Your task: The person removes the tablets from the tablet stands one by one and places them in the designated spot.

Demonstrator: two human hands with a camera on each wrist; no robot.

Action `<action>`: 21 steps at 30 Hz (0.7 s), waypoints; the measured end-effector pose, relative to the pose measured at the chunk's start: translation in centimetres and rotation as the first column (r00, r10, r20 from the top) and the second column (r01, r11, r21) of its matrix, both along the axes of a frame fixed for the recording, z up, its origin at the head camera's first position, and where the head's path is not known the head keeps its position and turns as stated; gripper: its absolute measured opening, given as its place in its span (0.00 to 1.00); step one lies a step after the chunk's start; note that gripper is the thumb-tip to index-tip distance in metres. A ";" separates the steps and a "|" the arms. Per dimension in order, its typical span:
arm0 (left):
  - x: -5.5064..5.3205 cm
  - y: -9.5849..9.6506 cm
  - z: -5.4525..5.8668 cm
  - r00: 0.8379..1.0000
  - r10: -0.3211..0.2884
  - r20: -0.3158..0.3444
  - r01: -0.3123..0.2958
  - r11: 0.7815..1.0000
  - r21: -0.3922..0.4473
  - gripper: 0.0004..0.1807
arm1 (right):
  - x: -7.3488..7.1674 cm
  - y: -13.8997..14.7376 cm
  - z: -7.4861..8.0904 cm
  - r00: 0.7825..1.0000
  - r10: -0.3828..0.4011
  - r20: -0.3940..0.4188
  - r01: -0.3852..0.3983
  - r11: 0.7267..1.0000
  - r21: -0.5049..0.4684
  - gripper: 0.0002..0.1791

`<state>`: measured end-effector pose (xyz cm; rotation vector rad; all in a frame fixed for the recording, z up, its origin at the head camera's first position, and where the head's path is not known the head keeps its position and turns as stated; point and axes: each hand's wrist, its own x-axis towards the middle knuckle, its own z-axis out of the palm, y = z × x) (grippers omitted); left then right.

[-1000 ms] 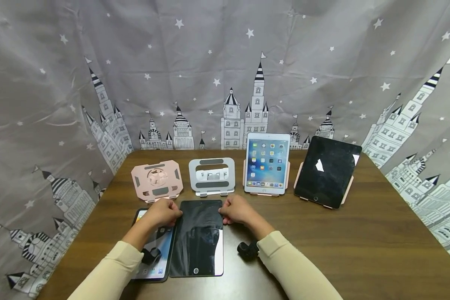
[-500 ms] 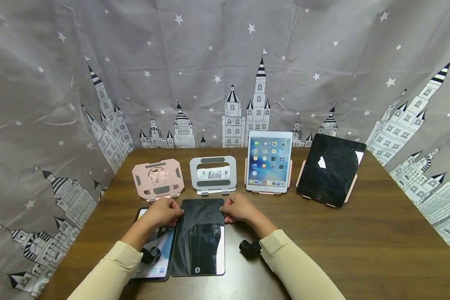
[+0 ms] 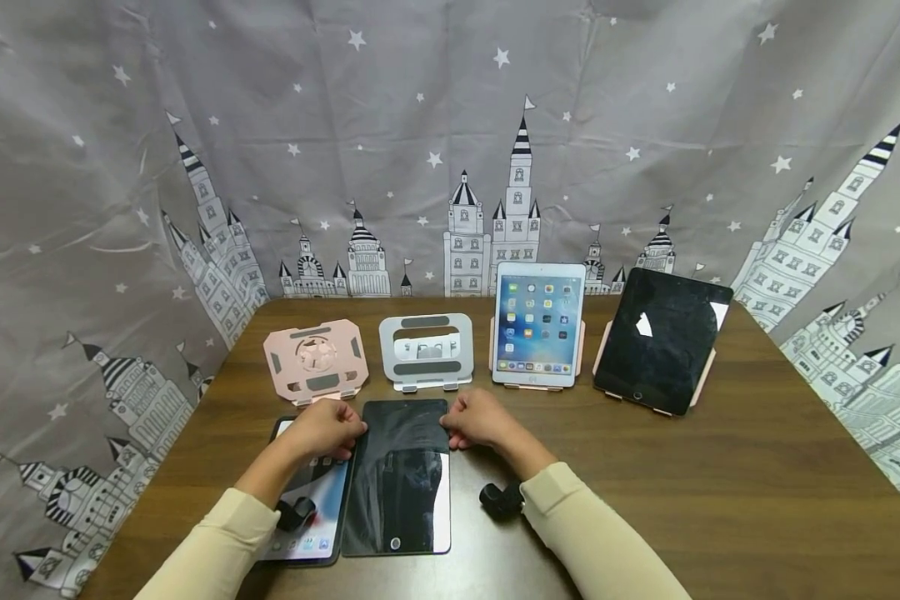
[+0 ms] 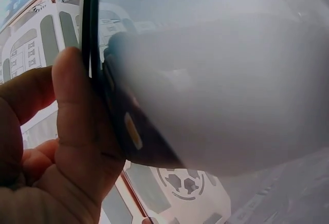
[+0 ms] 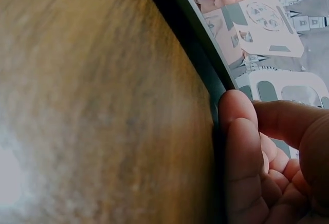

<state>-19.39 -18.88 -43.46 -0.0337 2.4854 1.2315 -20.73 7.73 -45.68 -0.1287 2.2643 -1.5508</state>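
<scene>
Tablet [image 3: 397, 492], dark-screened: I see the left hand [image 3: 324, 427] and the right hand [image 3: 475, 418] pinch its opposite side edges near the top, beside a lit tablet [image 3: 329, 507].

Black tablet [image 3: 396, 483] glossy, glass-like, reflective; table [image 3: 720, 492] smooth wood grain, slight sheen; backdrop [image 3: 390, 100] wrinkled cloth; pink stand [image 3: 287, 360], grey stand [image 3: 426, 382] matt, metal-looking
</scene>
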 end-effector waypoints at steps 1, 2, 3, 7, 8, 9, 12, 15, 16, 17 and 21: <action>0.0 0.0 0.0 1.000 -0.003 0.004 0.003 1.000 0.003 0.08 | 0.0 0.0 0.0 1.000 0.005 -0.002 -0.005 1.000 -0.003 0.11; 0.0 0.0 0.0 1.000 -0.001 0.006 0.001 1.000 0.003 0.08 | 0.0 0.1 0.0 1.000 0.007 -0.002 -0.007 1.000 -0.007 0.11; 0.0 -0.1 0.0 1.000 -0.001 0.008 0.001 1.000 0.004 0.08 | 0.0 0.1 0.0 1.000 0.010 -0.004 -0.010 1.000 -0.008 0.11; 0.0 0.1 0.0 1.000 -0.003 0.011 0.003 1.000 0.015 0.07 | -0.1 0.3 0.0 1.000 0.001 -0.019 -0.001 1.000 -0.012 0.12; 0.0 0.2 0.1 1.000 0.001 0.012 -0.001 1.000 0.017 0.07 | 0.0 0.3 -0.1 1.000 -0.003 -0.024 0.003 1.000 -0.007 0.12; 0.0 0.2 0.1 1.000 0.002 0.012 -0.002 1.000 0.018 0.07 | 0.0 0.3 -0.1 1.000 -0.005 -0.029 0.005 1.000 -0.003 0.12; 0.1 0.3 0.2 1.000 0.019 0.021 -0.019 1.000 0.023 0.08 | 0.0 0.3 -0.2 0.999 -0.003 -0.039 0.003 1.000 0.004 0.12; 0.1 0.2 0.3 0.999 0.029 0.022 -0.029 0.999 0.025 0.08 | 0.0 0.2 -0.3 0.999 0.000 -0.051 0.000 1.000 0.000 0.11; 0.2 0.2 0.4 0.999 0.029 0.020 -0.030 0.999 0.023 0.08 | 0.0 0.2 -0.3 0.998 0.000 -0.055 -0.001 1.000 -0.005 0.11; 0.2 0.2 0.4 0.999 0.029 0.018 -0.029 0.999 0.020 0.08 | 0.0 0.2 -0.2 0.998 0.000 -0.058 -0.001 1.000 -0.010 0.11; 0.2 0.2 0.4 1.000 0.022 0.019 -0.022 1.000 0.020 0.07 | 0.1 0.3 -0.2 0.998 -0.002 -0.056 0.001 0.999 -0.035 0.11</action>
